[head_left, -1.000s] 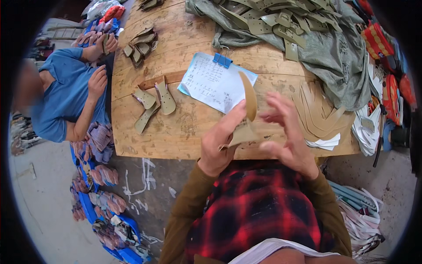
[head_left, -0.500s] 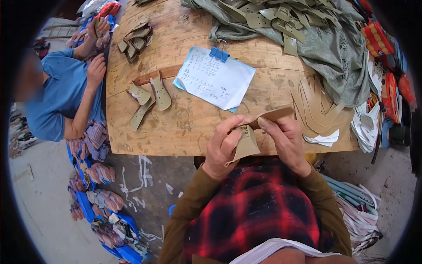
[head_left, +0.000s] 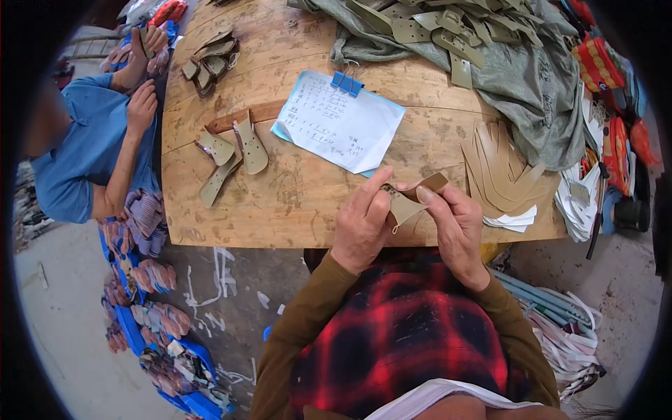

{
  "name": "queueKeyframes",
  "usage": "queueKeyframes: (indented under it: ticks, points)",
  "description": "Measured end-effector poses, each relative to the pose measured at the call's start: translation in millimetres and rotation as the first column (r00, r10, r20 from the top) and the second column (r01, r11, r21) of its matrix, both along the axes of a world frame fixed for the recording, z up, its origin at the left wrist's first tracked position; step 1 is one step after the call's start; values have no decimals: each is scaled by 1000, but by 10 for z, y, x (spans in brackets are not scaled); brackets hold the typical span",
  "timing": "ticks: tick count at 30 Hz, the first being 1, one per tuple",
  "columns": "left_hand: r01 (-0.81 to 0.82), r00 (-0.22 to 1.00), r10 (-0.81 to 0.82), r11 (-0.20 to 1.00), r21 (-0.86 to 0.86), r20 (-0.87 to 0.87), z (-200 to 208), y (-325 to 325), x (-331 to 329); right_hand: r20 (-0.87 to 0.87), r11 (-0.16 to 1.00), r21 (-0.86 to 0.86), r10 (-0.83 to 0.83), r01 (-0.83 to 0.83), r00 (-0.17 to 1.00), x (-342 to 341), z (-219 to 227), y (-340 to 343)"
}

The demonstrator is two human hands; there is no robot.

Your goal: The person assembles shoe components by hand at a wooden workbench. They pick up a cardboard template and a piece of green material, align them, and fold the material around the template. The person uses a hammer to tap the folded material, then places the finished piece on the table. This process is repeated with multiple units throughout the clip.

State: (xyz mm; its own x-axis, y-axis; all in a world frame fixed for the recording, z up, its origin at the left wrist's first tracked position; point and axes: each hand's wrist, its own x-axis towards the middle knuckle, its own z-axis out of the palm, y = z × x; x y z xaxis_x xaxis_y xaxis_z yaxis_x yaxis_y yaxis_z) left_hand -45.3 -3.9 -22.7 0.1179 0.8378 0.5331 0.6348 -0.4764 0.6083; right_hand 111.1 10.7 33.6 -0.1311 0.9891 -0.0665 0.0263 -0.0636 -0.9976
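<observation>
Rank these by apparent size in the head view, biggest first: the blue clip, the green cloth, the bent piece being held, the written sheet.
1. Green cloth
2. Written sheet
3. Bent piece, partly covered and nearer the camera, so its true size is unsure
4. Blue clip

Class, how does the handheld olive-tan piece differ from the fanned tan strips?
The bent olive-tan piece is held between left hand and right hand; the long tan strips lie on the wooden table. The piece curves; the strips look flat. Both show tan.
</observation>
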Motion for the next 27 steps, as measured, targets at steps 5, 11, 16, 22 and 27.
queueKeyframes:
  ticks: [5,11,16,22,27]
  points:
    - [-19,998,16,999,-49,-54,-68,-1,-4,-23,999,-47,-4,3,1000,61,38,0]
    - [-40,996,34,997,-67,-83,-57,16,30,-109,991,-130,-18,4,994,117,-93,-30]
    - [-58,992,44,991,-119,-123,-13,28,3,-194,990,-87,-128,113,972,95,224,-26]
    - [116,927,153,752,-649,344,336,-10,-15,-142,994,-82,60,-72,988,397,95,335]
    - [446,792,96,584,-678,603,347,-102,24,-278,899,-142,364,-413,889,340,-299,335]
